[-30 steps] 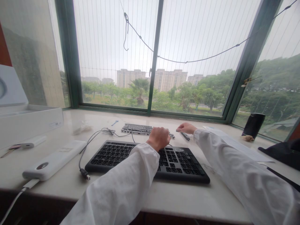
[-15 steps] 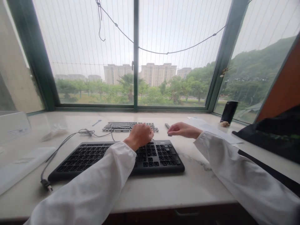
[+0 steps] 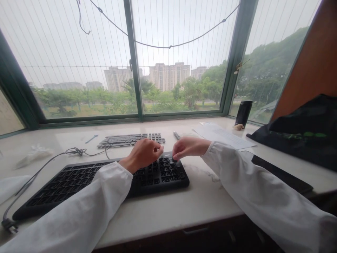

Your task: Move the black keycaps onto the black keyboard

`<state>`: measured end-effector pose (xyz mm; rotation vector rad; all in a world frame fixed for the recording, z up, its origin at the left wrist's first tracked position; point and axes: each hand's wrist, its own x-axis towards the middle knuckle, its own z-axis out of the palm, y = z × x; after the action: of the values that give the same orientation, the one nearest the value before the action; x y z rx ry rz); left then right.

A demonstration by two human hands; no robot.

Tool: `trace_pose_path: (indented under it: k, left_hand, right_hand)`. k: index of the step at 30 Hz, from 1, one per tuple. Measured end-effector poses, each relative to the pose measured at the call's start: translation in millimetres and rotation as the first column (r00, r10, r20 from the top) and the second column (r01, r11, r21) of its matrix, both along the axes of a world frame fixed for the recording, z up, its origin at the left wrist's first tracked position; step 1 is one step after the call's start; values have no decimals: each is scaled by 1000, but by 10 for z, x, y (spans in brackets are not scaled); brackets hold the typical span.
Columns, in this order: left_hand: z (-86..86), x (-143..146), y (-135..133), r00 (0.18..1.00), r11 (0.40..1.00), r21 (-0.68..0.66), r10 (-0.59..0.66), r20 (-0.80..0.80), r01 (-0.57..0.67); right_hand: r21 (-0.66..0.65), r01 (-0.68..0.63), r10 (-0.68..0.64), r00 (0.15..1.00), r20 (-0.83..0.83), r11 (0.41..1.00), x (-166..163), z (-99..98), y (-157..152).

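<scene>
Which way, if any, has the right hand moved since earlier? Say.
Yes: the right hand came nearer, from beyond the black keyboard to its far right corner.

The light is soft grey daylight, and it comes through the window [image 3: 181,31] across the top of the frame, where the sky is almost white. The table [image 3: 168,218] has a pale glare near the window, while below its edge, at lower right, it is dark. The sleeves [image 3: 79,211] look stretched toward the lower corners. The buildings [image 3: 170,77] are hazy, and the keyboard [image 3: 58,186] is slightly soft.
</scene>
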<state>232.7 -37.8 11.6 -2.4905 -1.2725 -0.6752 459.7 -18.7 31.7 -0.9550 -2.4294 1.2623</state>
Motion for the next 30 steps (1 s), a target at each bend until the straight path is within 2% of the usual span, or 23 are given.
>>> trace_pose_path:
  k: [2,8,20,25,30]
  left_hand:
    - [-11,6,3,1000,1000,-10,-7,30,8]
    - [-4,11,-30,1000,1000,0,-19,-7,19]
    - [51,11,-69,996,998,56,16,-90,-10]
    - [71,17,-81,995,997,76,23,-98,-16]
    - [72,21,-79,995,997,70,27,-98,-20]
  right_hand:
    - [24,1,-2,1000,30,1000,-19,9,-34]
    - [245,-2,-49,979,199,969,-56,42,-81]
    - [282,12,-83,967,241,959,-91,-11,-100]
    - [328,25,-123,951,282,944,-110,-13,-119]
    - [381,45,-152,955,256,924,-130,-20,-154]
